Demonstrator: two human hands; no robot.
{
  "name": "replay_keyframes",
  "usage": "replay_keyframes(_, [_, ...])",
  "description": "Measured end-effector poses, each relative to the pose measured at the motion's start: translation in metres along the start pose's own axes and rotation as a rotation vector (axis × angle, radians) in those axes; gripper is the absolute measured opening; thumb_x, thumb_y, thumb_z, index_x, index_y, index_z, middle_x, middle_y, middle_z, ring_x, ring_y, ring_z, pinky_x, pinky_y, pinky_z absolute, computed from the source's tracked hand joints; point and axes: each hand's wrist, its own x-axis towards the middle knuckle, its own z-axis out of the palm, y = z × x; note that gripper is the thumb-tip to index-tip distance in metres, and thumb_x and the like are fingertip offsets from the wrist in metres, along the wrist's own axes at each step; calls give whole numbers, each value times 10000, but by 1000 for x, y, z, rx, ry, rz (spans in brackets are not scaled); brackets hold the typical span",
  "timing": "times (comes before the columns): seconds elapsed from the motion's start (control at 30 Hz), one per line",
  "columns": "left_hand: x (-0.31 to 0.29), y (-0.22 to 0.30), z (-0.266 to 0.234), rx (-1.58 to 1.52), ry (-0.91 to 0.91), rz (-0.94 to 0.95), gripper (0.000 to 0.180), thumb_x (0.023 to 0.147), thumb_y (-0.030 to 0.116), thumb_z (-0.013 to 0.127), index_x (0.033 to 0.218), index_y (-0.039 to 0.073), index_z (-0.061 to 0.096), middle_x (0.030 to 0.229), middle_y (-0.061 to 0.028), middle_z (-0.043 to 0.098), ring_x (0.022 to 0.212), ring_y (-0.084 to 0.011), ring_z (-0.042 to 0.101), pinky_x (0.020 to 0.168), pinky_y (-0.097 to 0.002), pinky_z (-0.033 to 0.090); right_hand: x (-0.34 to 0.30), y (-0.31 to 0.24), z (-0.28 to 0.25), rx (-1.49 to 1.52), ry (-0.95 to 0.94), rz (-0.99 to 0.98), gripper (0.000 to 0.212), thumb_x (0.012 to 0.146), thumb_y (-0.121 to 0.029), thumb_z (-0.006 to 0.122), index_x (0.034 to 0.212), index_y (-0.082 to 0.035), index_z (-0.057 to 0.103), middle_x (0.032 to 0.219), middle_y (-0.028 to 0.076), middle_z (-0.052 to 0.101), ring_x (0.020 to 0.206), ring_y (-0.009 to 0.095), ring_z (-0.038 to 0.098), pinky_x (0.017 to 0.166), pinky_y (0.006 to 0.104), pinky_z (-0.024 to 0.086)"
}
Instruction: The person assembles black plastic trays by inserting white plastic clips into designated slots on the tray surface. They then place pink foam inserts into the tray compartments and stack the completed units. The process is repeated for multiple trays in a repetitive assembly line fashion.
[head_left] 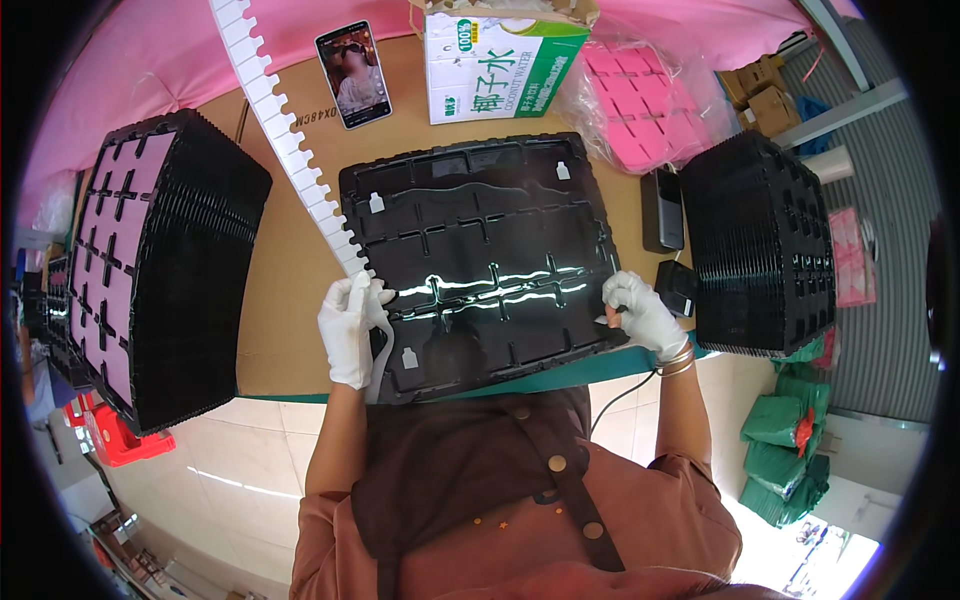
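A shiny black plastic tray (470,250) with cross-shaped ridges lies in front of me. White bottle-shaped stickers sit on it: an upper-left sticker (377,203), an upper-right sticker (562,171) and a lower-left sticker (409,358). My left hand (346,335), in a white glove, pinches the lower end of a long white notched strip (290,145) at the tray's left edge; a thin tail hangs below the fingers. My right hand (648,318), gloved with a bare fingertip showing, is closed at the tray's right edge. A small whitish piece, apparently a sticker, shows at its fingertips, partly hidden.
Tall stacks of black trays stand left (200,270) and right (745,250). Behind the tray are a phone (351,75), a white-green carton (500,70) and pink trays in clear plastic (640,105). A dark power bank (662,212) and a black box (676,288) lie at right.
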Motion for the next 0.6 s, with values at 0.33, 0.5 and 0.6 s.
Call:
replay_keyframes(0.33, [0, 2, 1, -75, -14, -25, 263, 946, 215, 651, 1029, -33, 628, 905, -126, 685, 787, -199, 702, 702, -274, 551, 121, -44, -42, 118, 613, -51, 124, 830, 122, 565, 870, 7, 589, 732, 39, 566, 701, 118, 608, 674, 282, 537])
replay_keyframes(0.5, [1, 2, 0, -94, -30, -9, 243, 954, 209, 642, 1005, -28, 624, 883, -114, 681, 761, -188, 699, 674, -262, 544, 237, -101, -104, -237, 931, -103, 97, 833, -102, 643, 894, -31, 669, 807, 157, 677, 727, 312, 666, 677, 377, 517])
replay_keyframes(0.6, [4, -2, -1, -88, -48, 3, 252, 953, 220, 643, 1012, -24, 619, 887, -113, 679, 767, -191, 698, 675, -271, 542, 282, -89, -124, -407, 961, -188, 137, 830, -84, 585, 912, -53, 691, 875, 190, 683, 826, 373, 658, 749, 427, 528])
